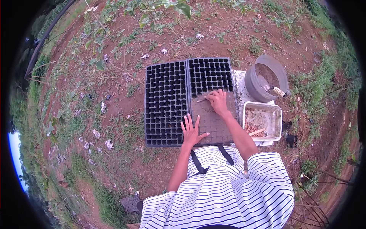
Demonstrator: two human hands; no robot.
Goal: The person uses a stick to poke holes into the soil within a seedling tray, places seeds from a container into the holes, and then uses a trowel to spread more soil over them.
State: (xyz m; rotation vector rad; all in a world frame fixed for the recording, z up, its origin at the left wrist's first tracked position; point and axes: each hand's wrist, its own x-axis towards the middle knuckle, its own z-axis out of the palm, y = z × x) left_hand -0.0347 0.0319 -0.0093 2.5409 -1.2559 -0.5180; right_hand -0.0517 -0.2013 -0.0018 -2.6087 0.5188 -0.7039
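Two black seedling trays lie side by side in front of me. In the right seedling tray (pixel 211 72), the far cells are hollow, while brown soil (pixel 211 124) covers the nearer part. My right hand (pixel 217 102) is closed over the soil's far edge, gripping a short thin stick (pixel 201 100) that points left. Lying flat with fingers spread, my left hand (pixel 191 131) rests on the near part of the trays, across the seam between them. The left seedling tray (pixel 164 103) has hollow cells throughout.
On a white surface (pixel 239 82) to the right stands a grey round tub (pixel 251 78) holding soil and a scoop (pixel 279 91). Nearer me is a white basket (pixel 281 118) with small reddish-brown pieces and a flat wooden stick (pixel 257 132). Leafy plants (pixel 152 15) grow beyond the trays.
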